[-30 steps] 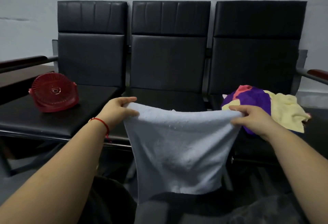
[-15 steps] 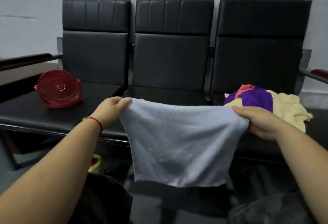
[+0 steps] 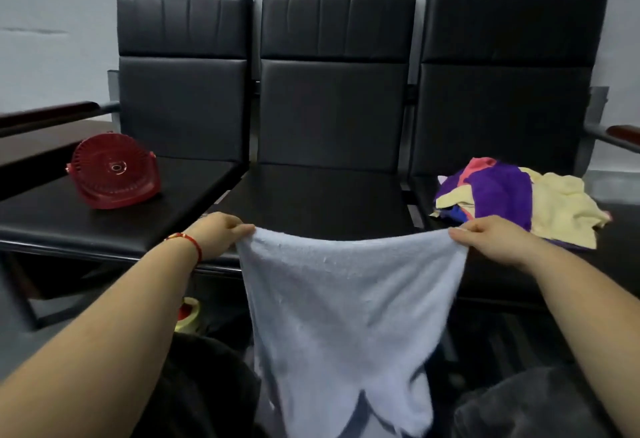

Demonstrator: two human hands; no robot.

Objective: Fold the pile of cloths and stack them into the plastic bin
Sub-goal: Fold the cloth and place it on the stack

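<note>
A pale blue cloth [image 3: 343,313] hangs stretched between my hands in front of the middle seat, its lower edge drooping toward my lap. My left hand [image 3: 218,233] pinches its upper left corner, and my right hand [image 3: 491,236] pinches the upper right corner. A loose pile of cloths [image 3: 512,202], purple, yellow and pink, lies on the right seat just behind my right hand. The red plastic bin [image 3: 114,174] lies tipped on its side on the left seat.
A row of three black padded seats [image 3: 329,195] with tall backs stands against a pale wall. Wooden armrests stick out at the far left and far right. A yellow and red roll [image 3: 188,313] lies on the floor under the left seat.
The cloth now hangs lower and longer, with its top edge down at the front edge of the seat. Both hands keep their corners and have dropped slightly.
</note>
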